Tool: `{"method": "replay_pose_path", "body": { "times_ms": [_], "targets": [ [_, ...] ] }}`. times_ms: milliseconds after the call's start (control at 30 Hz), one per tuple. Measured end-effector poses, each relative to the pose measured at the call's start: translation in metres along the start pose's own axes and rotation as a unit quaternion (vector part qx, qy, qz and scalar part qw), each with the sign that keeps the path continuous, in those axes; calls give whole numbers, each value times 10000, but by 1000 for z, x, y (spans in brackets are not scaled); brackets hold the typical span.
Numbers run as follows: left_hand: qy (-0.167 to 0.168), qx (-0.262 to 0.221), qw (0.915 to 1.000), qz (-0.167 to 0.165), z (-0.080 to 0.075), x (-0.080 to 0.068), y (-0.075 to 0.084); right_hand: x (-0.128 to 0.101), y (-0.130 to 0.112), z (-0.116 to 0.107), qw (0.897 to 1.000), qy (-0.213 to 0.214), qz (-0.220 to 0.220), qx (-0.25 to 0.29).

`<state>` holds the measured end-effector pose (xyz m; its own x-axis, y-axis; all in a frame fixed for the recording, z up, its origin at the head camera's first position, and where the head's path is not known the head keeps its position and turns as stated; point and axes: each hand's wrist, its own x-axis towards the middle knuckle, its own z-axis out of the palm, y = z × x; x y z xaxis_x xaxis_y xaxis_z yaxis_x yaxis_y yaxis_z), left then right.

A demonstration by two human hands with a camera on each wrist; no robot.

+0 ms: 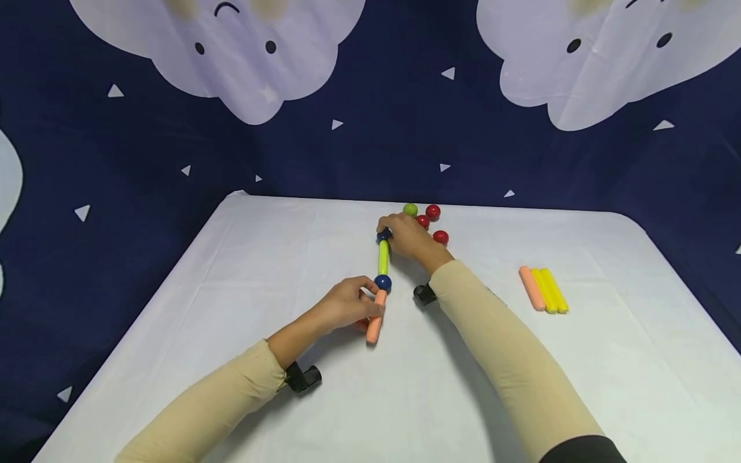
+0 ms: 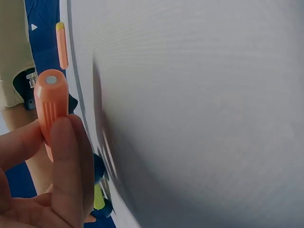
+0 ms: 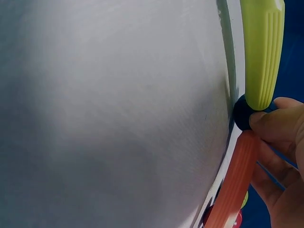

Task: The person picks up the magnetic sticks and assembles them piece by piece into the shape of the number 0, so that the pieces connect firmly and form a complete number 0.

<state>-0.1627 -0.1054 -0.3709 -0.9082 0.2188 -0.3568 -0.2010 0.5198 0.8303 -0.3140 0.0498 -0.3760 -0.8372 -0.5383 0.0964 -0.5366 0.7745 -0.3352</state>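
My left hand [image 1: 346, 302] pinches an orange magnetic rod [image 1: 375, 325] between thumb and fingers. A pale metal disc shows in the end of this rod in the left wrist view. Its far end meets or nearly meets the near dark blue ball [image 1: 383, 283]; contact is unclear. From that ball a yellow-green rod [image 1: 383, 258] runs to a second dark blue ball [image 1: 383, 236]. My right hand [image 1: 410, 236] pinches this far ball. In the right wrist view, a red-orange rod [image 3: 232, 180] also extends from the far ball, which the hand hides in the head view.
Several red balls [image 1: 440, 237] and a green ball [image 1: 410, 209] lie near the table's back edge, beyond the right hand. An orange rod [image 1: 532, 289] and two yellow rods [image 1: 554, 290] lie side by side on the right of the white table [image 1: 625, 373].
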Motion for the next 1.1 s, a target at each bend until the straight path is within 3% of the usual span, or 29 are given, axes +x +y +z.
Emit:
{"method": "replay_pose_path", "body": {
  "times_ms": [500, 1100],
  "targets": [
    [-131, -406, 9979, -494, 0, 7, -1, 2, -1, 0, 10000, -33, 58, -37],
    [-62, -649, 9964, -540, 5, 11, -1, 0, 0, 0, 9999, -103, 99, 19]
  ]
}}
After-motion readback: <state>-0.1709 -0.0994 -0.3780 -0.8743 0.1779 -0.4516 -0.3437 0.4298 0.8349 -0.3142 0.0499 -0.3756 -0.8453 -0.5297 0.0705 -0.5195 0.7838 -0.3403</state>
